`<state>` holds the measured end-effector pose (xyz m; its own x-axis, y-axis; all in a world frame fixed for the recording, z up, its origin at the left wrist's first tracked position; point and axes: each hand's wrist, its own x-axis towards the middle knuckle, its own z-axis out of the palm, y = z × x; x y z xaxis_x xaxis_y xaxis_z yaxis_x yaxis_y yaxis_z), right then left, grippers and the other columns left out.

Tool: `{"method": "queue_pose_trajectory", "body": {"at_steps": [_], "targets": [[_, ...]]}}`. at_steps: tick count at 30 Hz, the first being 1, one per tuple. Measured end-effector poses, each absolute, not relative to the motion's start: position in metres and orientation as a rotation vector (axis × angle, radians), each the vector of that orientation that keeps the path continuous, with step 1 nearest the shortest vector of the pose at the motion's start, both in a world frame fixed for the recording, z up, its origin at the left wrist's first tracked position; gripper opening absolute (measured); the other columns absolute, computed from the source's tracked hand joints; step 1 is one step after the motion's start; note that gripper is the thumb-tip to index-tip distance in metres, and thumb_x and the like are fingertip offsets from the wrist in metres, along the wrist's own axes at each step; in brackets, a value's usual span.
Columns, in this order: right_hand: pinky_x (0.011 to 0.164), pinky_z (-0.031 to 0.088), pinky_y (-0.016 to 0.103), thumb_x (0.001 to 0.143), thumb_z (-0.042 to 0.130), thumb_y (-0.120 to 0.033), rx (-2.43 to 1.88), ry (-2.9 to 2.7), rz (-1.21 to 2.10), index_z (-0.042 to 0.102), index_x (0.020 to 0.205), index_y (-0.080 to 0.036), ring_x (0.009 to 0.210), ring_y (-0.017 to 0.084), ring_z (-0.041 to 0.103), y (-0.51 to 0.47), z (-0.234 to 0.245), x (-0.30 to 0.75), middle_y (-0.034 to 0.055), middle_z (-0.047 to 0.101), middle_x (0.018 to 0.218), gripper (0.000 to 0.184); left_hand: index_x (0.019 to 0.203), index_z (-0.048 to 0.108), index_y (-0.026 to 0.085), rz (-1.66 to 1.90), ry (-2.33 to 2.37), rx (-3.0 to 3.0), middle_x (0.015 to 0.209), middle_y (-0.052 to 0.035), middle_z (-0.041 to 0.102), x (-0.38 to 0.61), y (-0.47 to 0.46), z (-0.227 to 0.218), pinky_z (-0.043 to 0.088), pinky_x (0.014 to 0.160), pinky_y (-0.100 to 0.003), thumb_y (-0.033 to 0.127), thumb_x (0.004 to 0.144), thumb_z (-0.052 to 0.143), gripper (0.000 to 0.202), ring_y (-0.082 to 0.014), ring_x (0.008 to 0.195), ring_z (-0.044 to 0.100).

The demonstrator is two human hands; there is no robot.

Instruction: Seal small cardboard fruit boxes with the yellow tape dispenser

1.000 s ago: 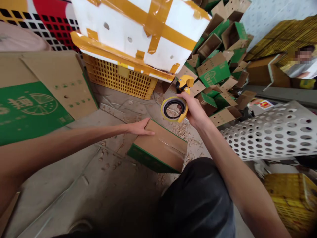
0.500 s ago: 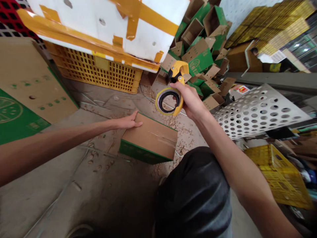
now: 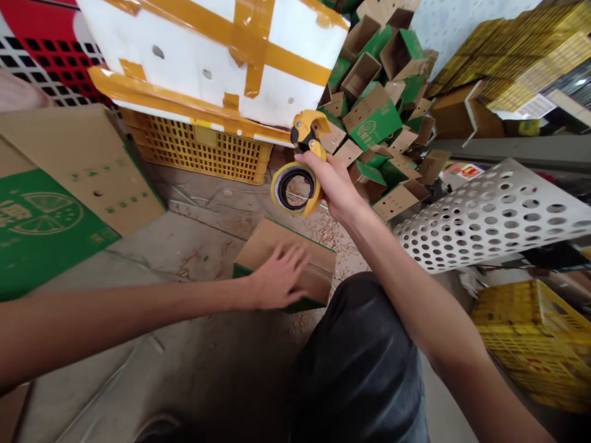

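The left hand [image 3: 279, 278] is lying spread, fingers apart, across the brown top of a green-edged cardboard box [image 3: 263, 243], while the right hand [image 3: 333, 184] is clamping a yellow tape dispenser [image 3: 307, 130] at twelve o'clock. A green-printed carton with a citrus-slice graphic [image 3: 46, 215] is lying at nine o'clock, a yellow plastic crate [image 3: 198, 151] is sitting at eleven under a white foam box bound with amber tape [image 3: 207, 61], and a perforated metal sheet [image 3: 489, 215] is slanting at three.

Place: packing warehouse | heaped green cartons [image 3: 373, 117] | yellow plastic crates [image 3: 198, 151]
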<state>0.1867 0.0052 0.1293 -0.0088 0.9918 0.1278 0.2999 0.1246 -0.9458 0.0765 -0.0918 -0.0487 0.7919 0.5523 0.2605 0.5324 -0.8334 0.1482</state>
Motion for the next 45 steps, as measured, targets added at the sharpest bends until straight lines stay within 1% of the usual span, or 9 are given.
{"method": "queue_pose_trajectory", "body": {"at_steps": [4,6,11,15,18,22,28,33,45], "targets": [[0.09,0.054,0.041,0.082,0.075,-0.05,-1.225,-1.52,0.946,0.068,0.099,-0.02,0.094,0.023,0.063,0.005,0.128,0.18,0.0057,0.07,0.102,0.035,0.154,0.053,0.029,0.457,0.495,3.092,0.174,-0.0185,0.03,0.103,-0.117,-0.051,0.021,0.123,-0.074,0.061,0.099,0.06,0.064,-0.0451,0.161,0.024],[0.09,0.054,0.041,0.082,0.075,-0.051,-1.231,-1.531,0.953,0.068,0.1,-0.02,0.097,0.024,0.064,0.003,0.129,0.177,0.0059,0.071,0.103,0.036,0.144,0.062,0.034,0.461,0.504,3.099,0.171,-0.0159,0.037,0.106,-0.118,-0.049,0.024,0.12,-0.077,0.057,0.1,0.06,0.05,-0.0474,0.158,0.029],[0.089,0.054,0.04,0.079,0.076,-0.052,-1.28,-1.517,0.953,0.065,0.092,-0.024,0.104,0.025,0.063,-0.004,0.135,0.179,0.0032,0.071,0.098,0.032,0.127,0.069,0.029,0.59,0.496,2.999,0.156,-0.0207,0.053,0.075,-0.104,-0.032,0.035,0.116,-0.073,0.048,0.102,0.054,0.034,-0.0467,0.147,0.045],[0.088,0.053,0.038,0.076,0.076,-0.052,-1.272,-1.504,0.975,0.065,0.088,-0.028,0.096,0.022,0.06,-0.005,0.137,0.186,-0.0013,0.072,0.088,0.029,0.118,0.068,0.027,0.66,0.641,2.875,0.152,-0.0169,0.056,0.025,-0.083,-0.023,0.04,0.118,-0.066,0.047,0.101,0.055,0.029,-0.0413,0.143,0.049],[0.088,0.053,0.037,0.076,0.075,-0.05,-1.25,-1.497,0.992,0.066,0.09,-0.028,0.094,0.021,0.06,-0.003,0.137,0.187,-0.0018,0.073,0.09,0.028,0.133,0.061,0.023,0.795,0.822,2.695,0.151,-0.0173,0.058,-0.013,-0.059,-0.014,0.044,0.117,-0.061,0.044,0.102,0.051,0.038,-0.0381,0.137,0.056],[0.089,0.055,0.038,0.082,0.072,-0.049,-1.21,-1.471,0.992,0.068,0.096,-0.022,0.095,0.022,0.062,0.0,0.137,0.182,0.0029,0.073,0.097,0.031,0.159,0.038,0.021,0.888,1.027,2.469,0.155,-0.0135,0.059,-0.056,-0.018,-0.001,0.049,0.117,-0.053,0.047,0.105,0.045,0.061,-0.0332,0.139,0.06],[0.087,0.059,0.04,0.081,0.076,-0.043,-1.164,-1.417,1.037,0.068,0.097,-0.022,0.096,0.025,0.066,0.002,0.14,0.173,0.0051,0.071,0.096,0.028,0.151,0.057,0.02,0.862,1.355,2.438,0.149,-0.013,0.065,-0.09,0.028,0.001,0.049,0.117,-0.055,0.065,0.091,0.065,0.075,-0.0376,0.135,0.063],[0.088,0.059,0.041,0.079,0.078,-0.038,-1.14,-1.389,1.01,0.068,0.091,-0.021,0.098,0.027,0.067,0.003,0.143,0.171,0.0062,0.071,0.094,0.023,0.149,0.061,0.022,0.875,1.403,2.348,0.145,-0.0106,0.069,-0.09,0.036,0.001,0.051,0.115,-0.054,0.061,0.088,0.072,0.073,-0.0355,0.131,0.067],[0.088,0.058,0.043,0.08,0.078,-0.041,-1.148,-1.379,1.008,0.068,0.094,-0.021,0.094,0.026,0.066,0.003,0.14,0.171,0.0073,0.07,0.095,0.026,0.164,0.044,0.025,0.782,1.327,2.631,0.163,-0.0087,0.052,-0.109,0.047,-0.007,0.045,0.123,-0.049,0.062,0.102,0.05,0.072,-0.0303,0.145,0.055]]}}
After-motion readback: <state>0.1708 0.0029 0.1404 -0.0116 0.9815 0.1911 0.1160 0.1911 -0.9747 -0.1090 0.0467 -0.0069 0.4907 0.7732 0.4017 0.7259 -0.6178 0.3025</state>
